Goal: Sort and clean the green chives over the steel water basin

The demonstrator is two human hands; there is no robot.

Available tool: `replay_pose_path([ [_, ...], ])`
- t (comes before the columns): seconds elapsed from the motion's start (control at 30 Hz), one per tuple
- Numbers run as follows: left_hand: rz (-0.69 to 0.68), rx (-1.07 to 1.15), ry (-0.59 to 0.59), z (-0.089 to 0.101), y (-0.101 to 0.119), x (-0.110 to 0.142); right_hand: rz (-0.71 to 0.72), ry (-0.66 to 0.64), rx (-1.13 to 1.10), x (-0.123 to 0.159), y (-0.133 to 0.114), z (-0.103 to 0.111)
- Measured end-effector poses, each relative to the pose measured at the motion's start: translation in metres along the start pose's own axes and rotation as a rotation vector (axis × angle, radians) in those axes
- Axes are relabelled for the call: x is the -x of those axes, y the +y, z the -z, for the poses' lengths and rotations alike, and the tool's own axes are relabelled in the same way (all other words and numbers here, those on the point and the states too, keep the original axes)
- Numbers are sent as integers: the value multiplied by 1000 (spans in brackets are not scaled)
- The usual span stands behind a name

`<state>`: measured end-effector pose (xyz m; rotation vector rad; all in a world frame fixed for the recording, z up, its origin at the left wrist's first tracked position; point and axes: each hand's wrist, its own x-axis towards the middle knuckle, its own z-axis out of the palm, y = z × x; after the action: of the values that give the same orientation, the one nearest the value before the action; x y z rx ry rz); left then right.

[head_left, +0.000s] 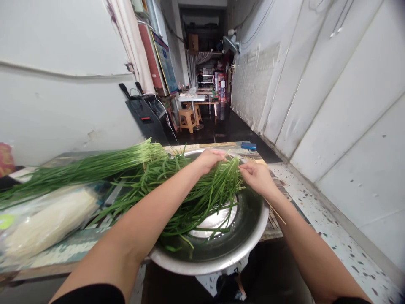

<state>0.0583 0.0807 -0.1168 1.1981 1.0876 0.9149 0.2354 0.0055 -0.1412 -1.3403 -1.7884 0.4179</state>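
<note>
A wide metal basin [209, 267] stands in front of me, with a loose heap of garlic chives [202, 198] spread over its left side and rim. My left hand [210, 160] reaches over the far side of the basin, its fingers closed on the pale ends of some chives. Just right of it, my right hand [255, 175] is pinched beside the same pale ends; what its fingertips hold is too small to make out. Thin wooden sticks lie at the basin's far right, and one stick [278, 214] shows by my right forearm.
Left of the basin lie a larger bundle of chives [95, 166] and a plastic bag of pale contents [53, 223]. A blue box [249, 146] sits at the table's far edge. Beyond are a stool [187, 120] and a small table [191, 98]; a white wall [357, 105] runs along the right.
</note>
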Motion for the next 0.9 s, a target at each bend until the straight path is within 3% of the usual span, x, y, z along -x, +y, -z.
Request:
replay_pose_path([
  [0.4,38,94,1,-2,1,1,10,-1,-1,1,-2,1],
  [0.9,-17,88,25,-3,-1,1,26,16,30,1,0,0],
])
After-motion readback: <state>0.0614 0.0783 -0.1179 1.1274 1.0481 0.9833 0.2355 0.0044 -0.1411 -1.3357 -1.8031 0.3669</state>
